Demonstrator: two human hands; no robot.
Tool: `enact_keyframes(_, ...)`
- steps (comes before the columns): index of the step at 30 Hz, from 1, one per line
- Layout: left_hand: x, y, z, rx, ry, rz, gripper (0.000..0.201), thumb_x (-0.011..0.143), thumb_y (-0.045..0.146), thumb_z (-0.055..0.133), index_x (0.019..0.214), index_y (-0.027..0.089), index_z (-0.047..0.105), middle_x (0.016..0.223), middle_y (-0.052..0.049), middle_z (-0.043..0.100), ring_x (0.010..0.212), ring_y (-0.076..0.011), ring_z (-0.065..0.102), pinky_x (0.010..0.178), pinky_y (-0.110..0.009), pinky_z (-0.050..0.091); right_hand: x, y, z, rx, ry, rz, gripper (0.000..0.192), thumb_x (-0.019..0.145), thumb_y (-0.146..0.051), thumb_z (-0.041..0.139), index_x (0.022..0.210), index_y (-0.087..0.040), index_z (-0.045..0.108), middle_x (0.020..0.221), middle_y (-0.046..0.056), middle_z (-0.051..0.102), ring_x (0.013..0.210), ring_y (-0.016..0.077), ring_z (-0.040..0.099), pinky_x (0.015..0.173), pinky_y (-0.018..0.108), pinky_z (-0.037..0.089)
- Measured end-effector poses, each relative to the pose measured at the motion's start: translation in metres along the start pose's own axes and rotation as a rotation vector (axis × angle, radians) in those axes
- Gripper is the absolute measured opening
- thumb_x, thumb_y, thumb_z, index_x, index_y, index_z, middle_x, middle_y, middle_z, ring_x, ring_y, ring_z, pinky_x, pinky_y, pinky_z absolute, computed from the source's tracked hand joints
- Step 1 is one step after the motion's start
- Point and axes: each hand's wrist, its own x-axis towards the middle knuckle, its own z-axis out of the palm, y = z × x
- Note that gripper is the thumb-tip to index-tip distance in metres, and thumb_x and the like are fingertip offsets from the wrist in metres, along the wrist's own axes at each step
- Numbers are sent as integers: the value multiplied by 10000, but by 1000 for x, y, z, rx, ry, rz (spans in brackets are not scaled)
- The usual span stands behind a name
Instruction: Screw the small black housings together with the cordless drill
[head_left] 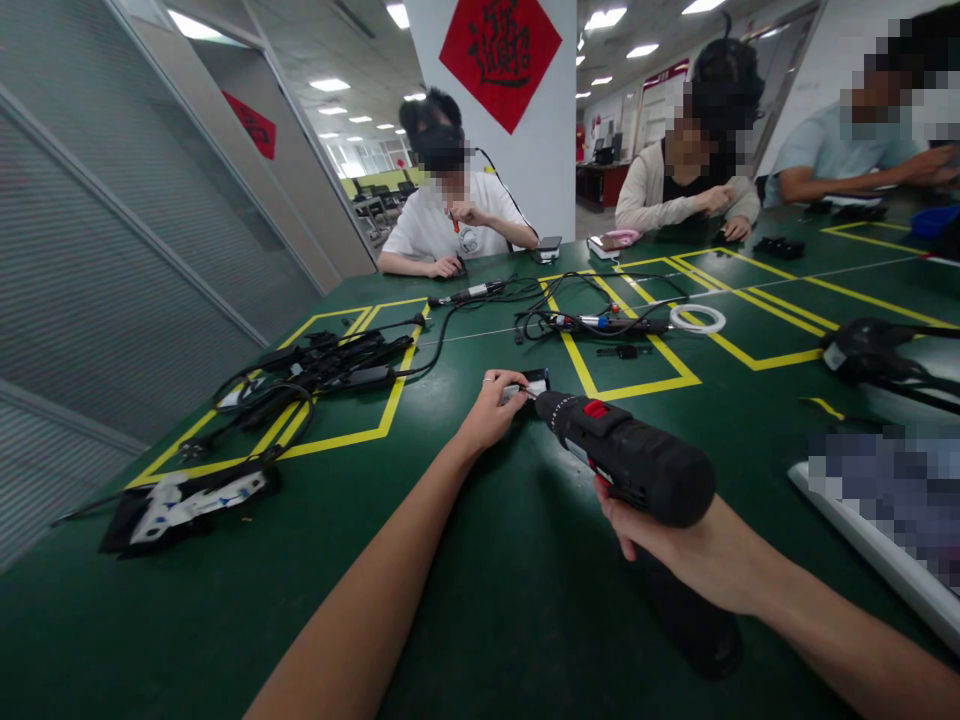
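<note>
My right hand (660,540) is wrapped round the handle of a black cordless drill (630,450) with red details. The drill points forward and to the left, its bit reaching a small silver-and-black part (537,386) on the green table. Beside the bit, my left hand (495,405) is closed on that part and pins it down, a ring on one finger. The thumb and fingers cover much of the part, so its kind does not show. Whether the bit touches it or sits in a screw, I cannot tell.
Black cables and adapters (337,365) lie at left within yellow tape. Corded electric screwdrivers (600,323) and a white ring (697,319) lie ahead. A pixelated tablet-like object (885,520) is at right. Several people sit across the green table (480,600).
</note>
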Motion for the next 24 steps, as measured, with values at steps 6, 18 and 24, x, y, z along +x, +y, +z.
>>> enact_keyframes(6, -1, 1, 0, 13, -3, -5, 200, 842, 256, 493, 1010, 215, 596, 1084, -55, 464, 1044, -179, 483, 909, -306, 429, -1, -4, 0, 2, 16, 34, 99, 813, -222, 567, 901, -179, 553, 761, -8, 558, 624, 133, 545, 628, 293, 482)
enact_keyframes(18, 0, 2, 0, 6, 3, 6, 191, 839, 254, 497, 990, 213, 607, 1069, -52, 470, 1047, -178, 487, 958, -327, 408, 1, -1, 0, 11, -3, 41, 103, 822, -236, 569, 908, -179, 561, 753, -13, 554, 641, 139, 568, 641, 294, 491)
enact_keyframes(24, 0, 2, 0, 18, -9, -6, 195, 845, 254, 491, 1001, 220, 603, 1077, -50, 469, 1052, -175, 490, 974, -332, 403, 0, -2, 1, 11, 4, 55, 114, 813, -254, 571, 900, -182, 554, 746, -15, 549, 639, 144, 560, 649, 304, 486)
